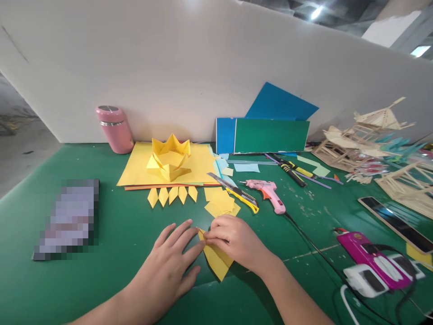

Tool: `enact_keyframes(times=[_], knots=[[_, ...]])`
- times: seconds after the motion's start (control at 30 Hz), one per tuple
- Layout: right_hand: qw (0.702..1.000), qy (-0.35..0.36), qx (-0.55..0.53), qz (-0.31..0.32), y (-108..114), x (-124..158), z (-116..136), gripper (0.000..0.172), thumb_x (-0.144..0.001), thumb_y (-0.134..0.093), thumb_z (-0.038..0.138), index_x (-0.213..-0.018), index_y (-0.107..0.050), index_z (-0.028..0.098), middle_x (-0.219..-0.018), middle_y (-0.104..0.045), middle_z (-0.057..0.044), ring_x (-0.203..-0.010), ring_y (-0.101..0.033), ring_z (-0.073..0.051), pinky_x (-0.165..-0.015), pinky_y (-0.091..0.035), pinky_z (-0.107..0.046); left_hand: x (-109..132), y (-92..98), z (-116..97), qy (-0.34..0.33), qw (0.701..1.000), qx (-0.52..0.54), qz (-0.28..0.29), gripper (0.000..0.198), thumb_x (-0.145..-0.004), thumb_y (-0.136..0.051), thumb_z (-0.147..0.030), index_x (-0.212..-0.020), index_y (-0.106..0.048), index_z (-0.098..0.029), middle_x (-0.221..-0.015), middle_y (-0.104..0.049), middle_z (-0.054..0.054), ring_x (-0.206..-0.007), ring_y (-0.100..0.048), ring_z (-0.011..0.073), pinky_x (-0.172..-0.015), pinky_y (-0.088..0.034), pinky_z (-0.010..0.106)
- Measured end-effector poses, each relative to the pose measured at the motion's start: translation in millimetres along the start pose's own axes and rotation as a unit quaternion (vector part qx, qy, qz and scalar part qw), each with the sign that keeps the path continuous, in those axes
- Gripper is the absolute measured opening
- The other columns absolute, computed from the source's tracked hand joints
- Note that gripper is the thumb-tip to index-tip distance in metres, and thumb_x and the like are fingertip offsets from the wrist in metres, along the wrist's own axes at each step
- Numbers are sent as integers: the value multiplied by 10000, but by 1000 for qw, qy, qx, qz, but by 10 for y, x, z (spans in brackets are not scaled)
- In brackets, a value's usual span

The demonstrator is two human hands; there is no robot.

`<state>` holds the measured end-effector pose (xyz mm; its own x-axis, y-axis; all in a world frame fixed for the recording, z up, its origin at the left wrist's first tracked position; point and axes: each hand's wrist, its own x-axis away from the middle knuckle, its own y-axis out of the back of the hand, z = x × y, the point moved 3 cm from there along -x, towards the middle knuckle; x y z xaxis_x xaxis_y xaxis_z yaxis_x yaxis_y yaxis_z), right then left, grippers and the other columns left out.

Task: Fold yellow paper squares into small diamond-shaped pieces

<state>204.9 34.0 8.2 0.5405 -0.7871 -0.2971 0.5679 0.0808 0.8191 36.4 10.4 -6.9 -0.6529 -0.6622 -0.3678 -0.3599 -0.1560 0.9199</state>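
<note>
1. In front of the pink glue gun and a little to its left, here's the folded yellow paper, flat on the green worktop, one point facing the wearer.
2. Right hand, also left of and nearer than the gun: thumb and fingers bunched together, clamped on the paper's upper part!
3. Left hand, farther left of the gun: fingers spread apart, a fingertip or two right at the paper's edge.
4. Just left of the gun, a yellow box cutter, blade out, beside loose yellow scraps.
5. Well left of the gun, five yellow diamonds line up, and behind them a spiky paper crown sits on stacked yellow sheets.
6. Behind the gun, a green board stands upright; to its right, a phone and a magenta box.
</note>
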Motion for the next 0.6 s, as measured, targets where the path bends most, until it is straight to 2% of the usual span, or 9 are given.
enact_keyframes(times=[0.2, 0.37, 0.47, 0.6], knots=[[1000, 7, 9, 5, -11, -3, 15, 240, -933, -537, 206, -793, -728, 168, -732, -643, -27, -725, -568, -152, -634, -405, -264, 0, 12, 10, 4, 1000, 8, 7, 333, -877, -466, -278, -1181, -598, -304, -1192, -634, 40, -1242, -473, 273, -1015, -364, 470], [999, 29, 20, 1, -24, 1, 11, 303, -967, -470, 250, -807, -713, 166, -731, -636, -40, -723, -553, -160, -634, -396, -269, -50, 96, 1, -8, 1000, 0, 4, 305, -875, -467, -272, -1134, -630, -284, -1204, -649, 35, -1207, -522, 256, -994, -396, 434], [999, 40, 26, 3, -34, 1, 8, 341, -984, -427, 266, -808, -704, 175, -742, -639, -45, -732, -556, -162, -642, -405, -270, -94, 170, 1, -26, 999, -3, 40, 286, -873, -480, -264, -1111, -639, -273, -1209, -661, 37, -1178, -557, 256, -949, -442, 419], [998, 46, 35, 11, -36, -4, 18, 330, -985, -421, 244, -812, -694, 175, -768, -645, -48, -755, -563, -165, -655, -418, -269, -104, 188, 17, -24, 998, 5, 56, 282, -866, -497, -275, -1108, -642, -277, -1210, -662, 40, -1180, -557, 263, -953, -443, 429]])
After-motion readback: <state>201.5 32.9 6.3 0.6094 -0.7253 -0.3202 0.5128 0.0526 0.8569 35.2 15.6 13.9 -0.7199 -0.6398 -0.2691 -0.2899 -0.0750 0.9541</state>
